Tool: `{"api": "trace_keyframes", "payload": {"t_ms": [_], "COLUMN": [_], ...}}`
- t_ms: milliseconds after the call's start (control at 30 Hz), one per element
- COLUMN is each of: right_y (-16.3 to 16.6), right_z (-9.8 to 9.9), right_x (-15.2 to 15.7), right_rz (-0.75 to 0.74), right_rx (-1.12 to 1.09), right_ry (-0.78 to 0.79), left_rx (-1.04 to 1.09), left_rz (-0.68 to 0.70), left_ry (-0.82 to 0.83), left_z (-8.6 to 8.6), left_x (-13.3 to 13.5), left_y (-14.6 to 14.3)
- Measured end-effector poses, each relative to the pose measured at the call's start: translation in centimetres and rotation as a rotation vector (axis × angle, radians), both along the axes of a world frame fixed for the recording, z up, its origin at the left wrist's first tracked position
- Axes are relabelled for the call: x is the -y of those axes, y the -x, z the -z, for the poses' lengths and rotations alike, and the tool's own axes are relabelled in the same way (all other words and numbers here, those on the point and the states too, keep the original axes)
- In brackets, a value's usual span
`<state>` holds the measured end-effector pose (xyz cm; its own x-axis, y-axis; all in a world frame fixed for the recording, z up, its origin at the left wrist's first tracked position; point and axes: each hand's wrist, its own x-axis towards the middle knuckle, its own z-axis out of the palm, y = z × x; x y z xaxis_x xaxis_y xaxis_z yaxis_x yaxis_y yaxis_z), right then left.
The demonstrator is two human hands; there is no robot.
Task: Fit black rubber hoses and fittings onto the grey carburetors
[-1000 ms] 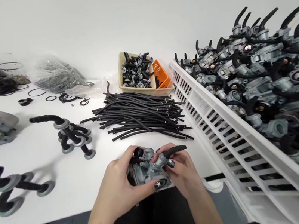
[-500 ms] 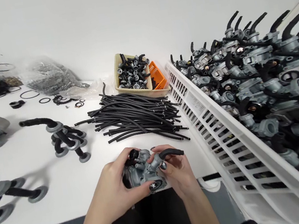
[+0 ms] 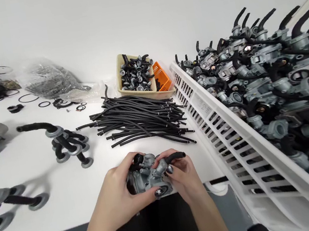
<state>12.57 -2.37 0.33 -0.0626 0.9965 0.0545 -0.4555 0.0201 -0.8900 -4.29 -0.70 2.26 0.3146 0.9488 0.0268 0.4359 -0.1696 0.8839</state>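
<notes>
A grey metal carburetor [image 3: 148, 179] is held between my two hands above the table's front edge. My left hand [image 3: 119, 189] wraps its left side, with the thumb pressed along the lower front. On the other side, my right hand [image 3: 184, 175] pinches a round metal cap [image 3: 161, 166] with a bent black rubber boot [image 3: 175, 156] sticking out to the right. The cap sits at the top of the carburetor body. Parts of the carburetor are hidden behind my fingers. Beyond my hands lies a pile of black rubber hoses [image 3: 143, 119].
A white slotted crate [image 3: 217, 121] full of carburetors stands at the right. Behind the hoses is a cream bin [image 3: 120, 72] of capped boots, beside an orange basket [image 3: 161, 76]. More capped boots [image 3: 64, 139] stand at the left, below plastic bags [image 3: 45, 78] and rubber rings [image 3: 28, 98].
The black boot and its cap have turned slightly in my right hand, so the boot's end points a little more toward me. My left hand keeps its hold on the carburetor.
</notes>
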Motion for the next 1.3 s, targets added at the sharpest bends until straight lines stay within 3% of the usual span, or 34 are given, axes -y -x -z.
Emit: {"api": "trace_keyframes", "payload": {"t_ms": [300,1100,1300], "right_y": [-0.59,0.17,0.00], "right_z": [0.53,0.50,0.17], "right_x": [0.16,-0.14,0.02], "right_rz": [-0.096,0.019,0.006], "right_rx": [-0.147,0.077,0.026], "right_ry": [-0.019,-0.033,0.008], "left_rx": [-0.021,-0.010,-0.029], "left_rz": [-0.004,0.011,-0.006], "left_ry": [-0.013,0.000,-0.006], "left_z": [0.05,-0.09,-0.14], "left_x": [-0.01,-0.04,0.00], "left_y": [0.06,0.00,-0.07]}}
